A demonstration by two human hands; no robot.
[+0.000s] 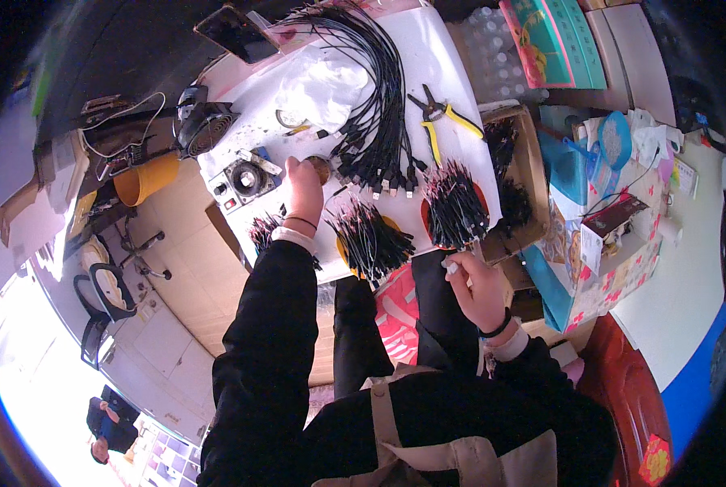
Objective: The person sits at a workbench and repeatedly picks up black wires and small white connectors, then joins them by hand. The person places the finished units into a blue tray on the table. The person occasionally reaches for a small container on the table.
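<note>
My left hand [304, 195] reaches over the white table [428, 49], fingers closed, beside a small round brownish tin [320, 168]. What its fingertips grip is hidden. To its left sits a small device with a round black top [248, 180]. My right hand [478, 290] is closed in a pinch at the near table edge, just below a bundle of thin stripped wires [455, 207] on a red holder; I cannot make out what it pinches. Another wire bundle [369, 239] lies on a yellow holder between my hands, and a third [263, 231] lies by my left wrist.
Black USB cables [383, 97] curve across the table beside a white plastic bag [322, 85]. Yellow-handled wire strippers [444, 122] lie at right. A phone [237, 34] stands at the far left. A cardboard box [533, 187] with black cables adjoins the table's right side.
</note>
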